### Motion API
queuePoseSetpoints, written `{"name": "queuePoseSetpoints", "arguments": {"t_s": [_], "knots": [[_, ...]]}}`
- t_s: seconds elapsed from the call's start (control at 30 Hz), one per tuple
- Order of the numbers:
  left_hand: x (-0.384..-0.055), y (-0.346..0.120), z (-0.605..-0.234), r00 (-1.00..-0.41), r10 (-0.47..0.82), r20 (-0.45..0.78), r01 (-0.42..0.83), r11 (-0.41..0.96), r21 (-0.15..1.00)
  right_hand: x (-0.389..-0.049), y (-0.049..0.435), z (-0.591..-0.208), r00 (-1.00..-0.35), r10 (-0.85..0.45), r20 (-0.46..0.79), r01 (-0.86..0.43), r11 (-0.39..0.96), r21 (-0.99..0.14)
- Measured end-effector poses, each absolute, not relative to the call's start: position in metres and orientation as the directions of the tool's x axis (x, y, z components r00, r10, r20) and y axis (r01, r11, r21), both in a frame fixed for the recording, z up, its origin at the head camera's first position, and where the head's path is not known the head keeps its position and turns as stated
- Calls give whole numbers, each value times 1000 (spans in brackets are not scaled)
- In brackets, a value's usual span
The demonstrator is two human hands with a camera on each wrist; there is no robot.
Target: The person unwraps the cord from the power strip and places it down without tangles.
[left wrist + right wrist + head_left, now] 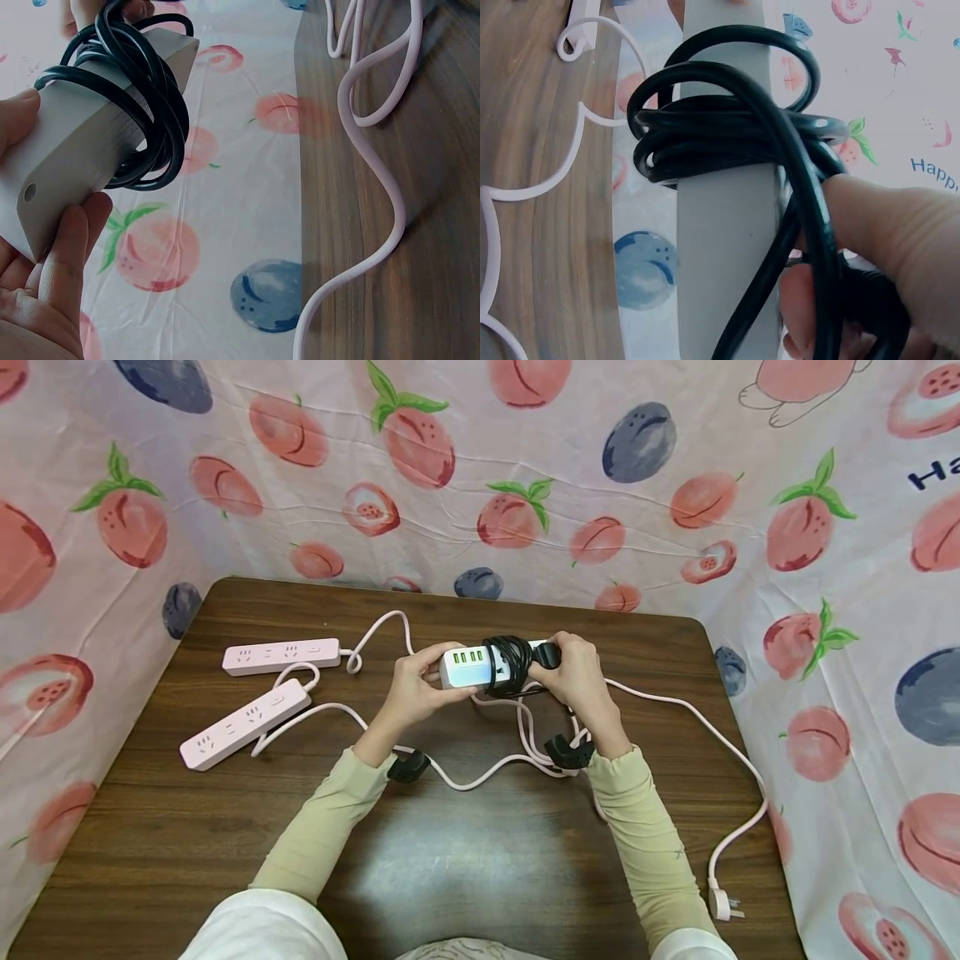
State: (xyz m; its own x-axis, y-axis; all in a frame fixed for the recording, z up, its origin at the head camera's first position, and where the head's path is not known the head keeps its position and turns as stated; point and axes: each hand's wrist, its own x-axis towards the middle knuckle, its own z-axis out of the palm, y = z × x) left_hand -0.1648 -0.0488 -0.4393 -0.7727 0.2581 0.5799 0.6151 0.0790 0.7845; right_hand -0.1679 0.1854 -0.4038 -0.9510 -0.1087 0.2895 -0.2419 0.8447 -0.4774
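Raised over the middle of the table is a white power strip (467, 670) with green USB ports at its left end. A black cord (510, 662) is wound several times around its body. My left hand (415, 685) grips the left end; in the left wrist view the thumb lies on one face and the fingers (64, 262) on another. At the strip's right end, my right hand (581, 681) holds the cord's black plug (547, 654). The right wrist view shows loose loops of cord beside that hand, partly hiding the plug (866, 300).
Two pale pink power strips (281, 656) lie at the table's left, one behind the other. Their cables cross the table (465, 860) beneath my hands and tangle near my right wrist. A pale plug (722, 905) lies by the right edge. Fruit-printed sheets (555, 560) surround the table's back and sides.
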Motion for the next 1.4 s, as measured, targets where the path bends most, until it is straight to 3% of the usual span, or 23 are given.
{"name": "queuePoseSetpoints", "arguments": {"t_s": [0.23,0.53,0.8,1.07,1.4], "knots": [[-164,-49,-439,-771,249,587,622,95,777,-169,182,-404,-948,-102,300,-243,842,-481],[-164,-49,-442,-787,228,574,604,92,792,-166,176,-396,-982,-70,174,-146,865,-480],[-162,-49,-443,-794,229,563,592,80,802,-169,179,-394,-982,-65,177,-150,838,-525],[-164,-50,-451,-830,249,500,520,17,854,-173,178,-391,-997,-67,26,-70,826,-559],[-164,-50,-453,-831,264,489,507,0,862,-174,182,-392,-995,-102,-23,-73,837,-543]]}}
